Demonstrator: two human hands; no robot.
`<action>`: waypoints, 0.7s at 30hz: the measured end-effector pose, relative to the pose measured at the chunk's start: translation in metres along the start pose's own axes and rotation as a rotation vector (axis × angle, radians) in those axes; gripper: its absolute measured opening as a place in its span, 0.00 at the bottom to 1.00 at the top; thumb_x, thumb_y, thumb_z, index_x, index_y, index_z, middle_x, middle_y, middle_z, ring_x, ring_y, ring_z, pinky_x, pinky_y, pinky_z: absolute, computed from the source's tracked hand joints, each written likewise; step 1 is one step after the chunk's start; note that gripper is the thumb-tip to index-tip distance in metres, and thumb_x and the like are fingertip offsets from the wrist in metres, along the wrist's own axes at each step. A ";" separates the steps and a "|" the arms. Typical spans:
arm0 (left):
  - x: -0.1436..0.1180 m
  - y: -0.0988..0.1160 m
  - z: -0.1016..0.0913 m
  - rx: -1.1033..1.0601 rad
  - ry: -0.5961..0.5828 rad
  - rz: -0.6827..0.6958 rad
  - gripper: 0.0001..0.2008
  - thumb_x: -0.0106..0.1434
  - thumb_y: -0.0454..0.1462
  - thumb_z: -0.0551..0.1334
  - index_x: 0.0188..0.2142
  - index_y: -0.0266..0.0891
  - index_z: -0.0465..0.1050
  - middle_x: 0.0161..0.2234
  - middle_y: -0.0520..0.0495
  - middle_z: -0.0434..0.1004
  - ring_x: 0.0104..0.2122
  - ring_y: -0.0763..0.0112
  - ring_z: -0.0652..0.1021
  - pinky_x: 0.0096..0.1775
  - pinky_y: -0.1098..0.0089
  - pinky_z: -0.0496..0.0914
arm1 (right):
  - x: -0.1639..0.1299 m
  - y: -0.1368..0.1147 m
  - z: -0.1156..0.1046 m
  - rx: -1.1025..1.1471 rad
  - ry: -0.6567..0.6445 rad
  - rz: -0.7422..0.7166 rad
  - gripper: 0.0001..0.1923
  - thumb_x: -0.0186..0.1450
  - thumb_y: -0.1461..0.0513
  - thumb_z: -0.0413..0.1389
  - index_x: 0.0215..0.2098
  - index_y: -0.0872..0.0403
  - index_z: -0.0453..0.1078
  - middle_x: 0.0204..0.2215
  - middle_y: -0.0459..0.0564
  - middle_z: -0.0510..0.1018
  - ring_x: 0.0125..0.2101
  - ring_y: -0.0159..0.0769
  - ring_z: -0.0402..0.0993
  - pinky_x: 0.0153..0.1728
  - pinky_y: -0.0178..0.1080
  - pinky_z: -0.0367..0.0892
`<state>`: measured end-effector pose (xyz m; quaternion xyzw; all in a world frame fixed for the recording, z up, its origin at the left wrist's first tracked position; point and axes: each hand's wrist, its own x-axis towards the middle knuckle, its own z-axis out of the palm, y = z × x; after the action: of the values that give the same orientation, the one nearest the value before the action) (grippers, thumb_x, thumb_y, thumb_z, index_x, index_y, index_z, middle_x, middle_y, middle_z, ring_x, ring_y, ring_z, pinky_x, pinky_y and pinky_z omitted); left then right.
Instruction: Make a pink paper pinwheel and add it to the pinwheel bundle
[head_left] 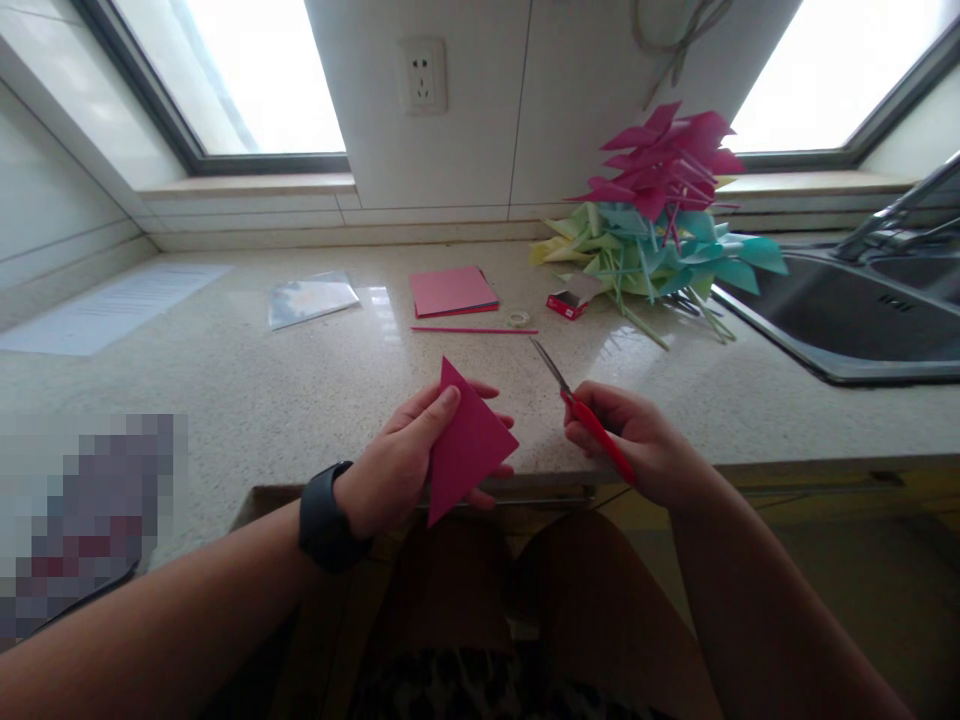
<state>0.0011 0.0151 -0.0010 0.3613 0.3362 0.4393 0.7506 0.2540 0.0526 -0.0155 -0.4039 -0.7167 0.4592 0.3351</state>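
Note:
My left hand (405, 450), with a dark watch on its wrist, grips a pink paper triangle (472, 440) between thumb and fingers, just over the counter's front edge. In my right hand (630, 430) is a pair of scissors (592, 425) with red handles, its blades pointing up and to the left, apart from the paper. Beyond the hands a thin pink stick (474, 330) lies on the counter. A stack of coloured paper squares (454, 290), pink on top, sits behind it. Close by are a roll of tape (517, 318) and a small red box (568, 304).
Paper pinwheels (667, 220) in pink, teal, green and yellow are piled at the back right, beside a metal sink (847, 350). A clear packet (313, 298) and a printed sheet (112, 305) lie on the left of the counter (300, 390). A blurred patch covers the lower left.

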 end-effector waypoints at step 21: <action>0.004 0.003 -0.006 0.253 0.044 0.238 0.21 0.58 0.45 0.72 0.51 0.52 0.74 0.49 0.49 0.70 0.34 0.77 0.73 0.34 0.78 0.72 | 0.000 0.005 -0.003 -0.018 0.018 -0.009 0.15 0.63 0.52 0.63 0.31 0.54 0.67 0.24 0.41 0.65 0.25 0.28 0.58 0.25 0.32 0.55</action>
<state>-0.0034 0.0214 -0.0017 0.4802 0.3601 0.4871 0.6344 0.2578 0.0545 -0.0190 -0.4077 -0.7196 0.4476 0.3400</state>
